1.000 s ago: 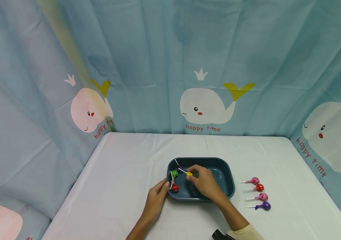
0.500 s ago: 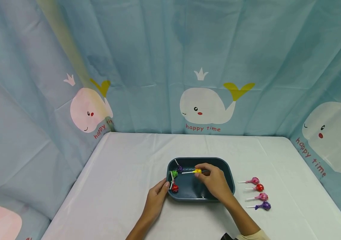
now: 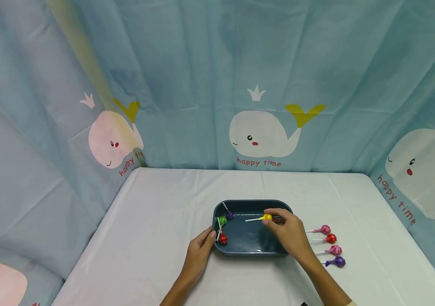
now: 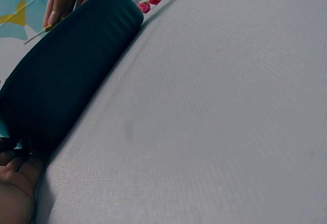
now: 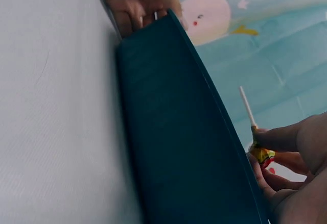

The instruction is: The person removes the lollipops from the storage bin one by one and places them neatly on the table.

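A dark blue rectangular tray (image 3: 249,254) lies on the white table. My left hand (image 3: 197,253) grips its left end, thumb at the rim and fingers along the outer wall. Over the tray's right part, my right hand (image 3: 292,236) pinches a yellow lollipop (image 3: 266,217) by its candy end, the white stick pointing left. In the right wrist view, thumb and fingers hold the lollipop (image 5: 262,154) just beyond the tray wall (image 5: 176,127). Inside the tray's left end lie a purple lollipop (image 3: 230,215), a green lollipop (image 3: 222,221) and a red lollipop (image 3: 223,240).
Right of the tray, several lollipops form a column with sticks pointing left: a pink lollipop (image 3: 325,229), a red lollipop (image 3: 331,238), another pink lollipop (image 3: 336,250) and a purple lollipop (image 3: 339,261). A blue whale-print curtain (image 3: 187,85) surrounds the table (image 3: 156,221).
My right hand has moved right across the tray with the yellow lollipop, away from the lollipops at the left end. The stick has swung nearer to level. My left hand stays at the tray.
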`<state>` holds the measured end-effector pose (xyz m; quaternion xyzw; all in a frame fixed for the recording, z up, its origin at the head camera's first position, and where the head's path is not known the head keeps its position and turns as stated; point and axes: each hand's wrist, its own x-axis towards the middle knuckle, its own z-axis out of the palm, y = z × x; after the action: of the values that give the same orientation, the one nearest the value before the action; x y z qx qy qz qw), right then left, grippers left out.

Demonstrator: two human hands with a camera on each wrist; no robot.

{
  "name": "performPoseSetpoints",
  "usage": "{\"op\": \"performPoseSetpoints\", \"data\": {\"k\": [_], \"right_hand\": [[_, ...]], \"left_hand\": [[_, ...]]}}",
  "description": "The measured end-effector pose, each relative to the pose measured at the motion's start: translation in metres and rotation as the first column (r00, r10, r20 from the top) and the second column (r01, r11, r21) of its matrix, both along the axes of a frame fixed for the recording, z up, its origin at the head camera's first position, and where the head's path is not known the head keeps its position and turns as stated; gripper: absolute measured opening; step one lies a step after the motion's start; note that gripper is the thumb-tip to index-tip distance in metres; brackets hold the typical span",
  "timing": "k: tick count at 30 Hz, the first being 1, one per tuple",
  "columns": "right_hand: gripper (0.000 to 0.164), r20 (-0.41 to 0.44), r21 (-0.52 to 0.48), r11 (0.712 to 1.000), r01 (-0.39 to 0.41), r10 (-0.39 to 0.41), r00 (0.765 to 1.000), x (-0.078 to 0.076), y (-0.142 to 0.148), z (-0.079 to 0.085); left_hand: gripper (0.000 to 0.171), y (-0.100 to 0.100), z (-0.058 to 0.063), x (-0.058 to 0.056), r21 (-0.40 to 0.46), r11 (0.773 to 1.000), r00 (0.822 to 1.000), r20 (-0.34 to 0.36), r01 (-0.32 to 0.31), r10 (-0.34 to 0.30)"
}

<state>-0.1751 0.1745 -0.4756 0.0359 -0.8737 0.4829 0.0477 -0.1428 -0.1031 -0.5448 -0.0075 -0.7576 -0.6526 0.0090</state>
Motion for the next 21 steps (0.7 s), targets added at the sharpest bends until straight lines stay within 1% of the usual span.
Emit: {"op": "performPoseSetpoints", "data": {"k": [6,14,18,21], "right_hand": [[0.032,-0.028,-0.019,0.999,0.032,-0.032,0.999,0.002,0.011,-0.001],[0.034,-0.038,-0.029,0.997,0.068,-0.069,0.997,0.007,0.028,0.003],[0.035,-0.042,-0.033,0.995,0.096,-0.098,0.994,0.009,0.038,0.002],[0.035,-0.046,-0.032,0.993,0.115,-0.116,0.992,0.009,0.044,0.001]], "left_hand": [[0.06,0.0,-0.001,0.0,0.0,1.0,1.0,-0.005,0.002,-0.002],[0.058,0.0,0.0,0.0,-0.015,1.0,1.0,0.02,-0.007,0.007],[0.058,0.001,0.0,0.001,-0.034,0.999,1.0,0.009,-0.014,0.014],[0.059,0.001,-0.001,0.0,-0.029,1.0,1.0,0.001,-0.007,0.007]]}}
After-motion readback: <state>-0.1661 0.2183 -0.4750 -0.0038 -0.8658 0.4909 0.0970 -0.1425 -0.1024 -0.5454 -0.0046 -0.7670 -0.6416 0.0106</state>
